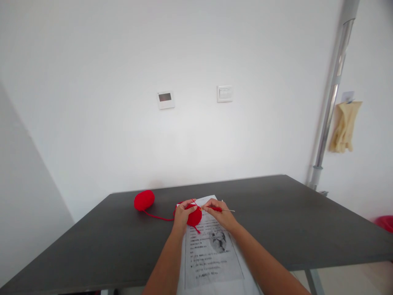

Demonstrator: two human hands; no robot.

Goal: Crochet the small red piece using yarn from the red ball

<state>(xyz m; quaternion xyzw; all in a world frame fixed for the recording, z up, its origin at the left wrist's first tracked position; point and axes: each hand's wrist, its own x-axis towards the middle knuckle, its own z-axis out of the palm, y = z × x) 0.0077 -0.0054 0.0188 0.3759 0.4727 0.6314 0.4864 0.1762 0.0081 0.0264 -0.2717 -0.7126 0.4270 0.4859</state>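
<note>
My left hand (183, 214) is closed around a round red crocheted piece (194, 217), held just above a printed paper sheet (211, 254). My right hand (221, 215) pinches a crochet hook (218, 209) with a red grip; its metal shaft sticks out to the right, and its hooked end meets the red piece. A red yarn strand (156, 216) runs left from the piece across the table to a red yarn ball (144, 200) lying on the dark table (291, 229).
The dark grey table stands against a white wall with two small wall panels (166, 99). A metal pole (330, 102) rises at the right, with yellowish rubber gloves (344, 127) hanging beside it. Something red (385, 223) sits low at the far right.
</note>
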